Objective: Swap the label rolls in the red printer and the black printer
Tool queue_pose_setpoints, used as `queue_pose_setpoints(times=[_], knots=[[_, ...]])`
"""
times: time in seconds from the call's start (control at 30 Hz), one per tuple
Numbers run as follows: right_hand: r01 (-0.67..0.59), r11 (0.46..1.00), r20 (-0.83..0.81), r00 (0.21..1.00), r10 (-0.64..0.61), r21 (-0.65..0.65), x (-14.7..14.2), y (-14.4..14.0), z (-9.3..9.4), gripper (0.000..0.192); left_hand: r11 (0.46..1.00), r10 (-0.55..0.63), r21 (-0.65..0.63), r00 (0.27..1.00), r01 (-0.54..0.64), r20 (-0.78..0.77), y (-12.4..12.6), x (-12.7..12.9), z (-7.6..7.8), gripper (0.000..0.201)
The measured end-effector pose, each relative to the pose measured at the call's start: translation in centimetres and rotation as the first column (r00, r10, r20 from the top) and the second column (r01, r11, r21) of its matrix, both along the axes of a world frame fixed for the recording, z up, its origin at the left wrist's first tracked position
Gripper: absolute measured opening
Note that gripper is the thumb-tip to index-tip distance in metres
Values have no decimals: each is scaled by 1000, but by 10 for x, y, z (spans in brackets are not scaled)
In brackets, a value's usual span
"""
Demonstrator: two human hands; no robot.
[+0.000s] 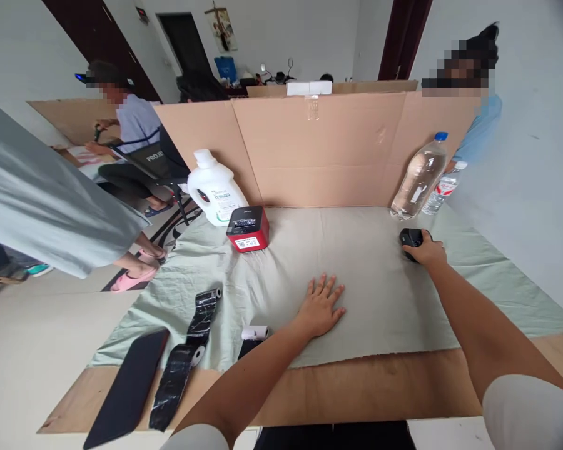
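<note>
Cardboard wall (319,150) behind; right hand (426,253) half-covers black device (410,237)

small black device (411,238), perhaps a gadget, on green cloth (356,262), far right

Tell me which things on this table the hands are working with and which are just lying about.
In hand:
right hand on small black device
left hand flat on green cloth

Lying about:
red printer
white jug
water bottle
black rolls
</note>
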State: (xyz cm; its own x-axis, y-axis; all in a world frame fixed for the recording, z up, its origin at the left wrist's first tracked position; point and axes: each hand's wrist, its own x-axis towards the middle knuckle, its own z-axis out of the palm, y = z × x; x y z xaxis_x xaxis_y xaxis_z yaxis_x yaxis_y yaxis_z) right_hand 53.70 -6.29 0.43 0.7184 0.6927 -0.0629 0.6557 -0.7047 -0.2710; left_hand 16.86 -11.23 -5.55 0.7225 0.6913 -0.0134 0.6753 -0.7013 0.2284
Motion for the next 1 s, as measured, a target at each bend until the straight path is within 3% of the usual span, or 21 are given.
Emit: queue_pose_setpoints(times=[0.17,0.37,0.43,0.53,0.6,0.73,0.87,1.0], knots=[[-132,979,-7,991,135,156,-60,-33,2,90,998,-57,-7,998,57,-8,-11,-8,4,64],[-425,868,46,903,428,257,-165,-73,-10,85,992,-97,-66,982,109,164,-12,-13,15,74],[-463,845,78,885,459,267,-193,-80,-18,83,993,-55,-83,962,80,267,-11,-14,15,70],[-458,841,113,888,446,286,-223,-86,-28,82,992,67,-124,883,-10,464,-7,-15,10,44],[-449,844,119,893,434,294,-235,-88,-31,82,987,137,-151,810,-60,570,-3,-15,6,36],[-507,813,116,860,496,286,-244,-98,-38,79,973,214,-208,726,-99,654,4,-18,-1,42],[-619,721,186,784,592,311,-239,-112,-48,72,962,247,-256,703,-95,667,8,-19,-5,53],[-704,615,329,710,623,355,-232,-120,-55,70,930,346,-340,654,-142,673,8,-17,-6,49]])
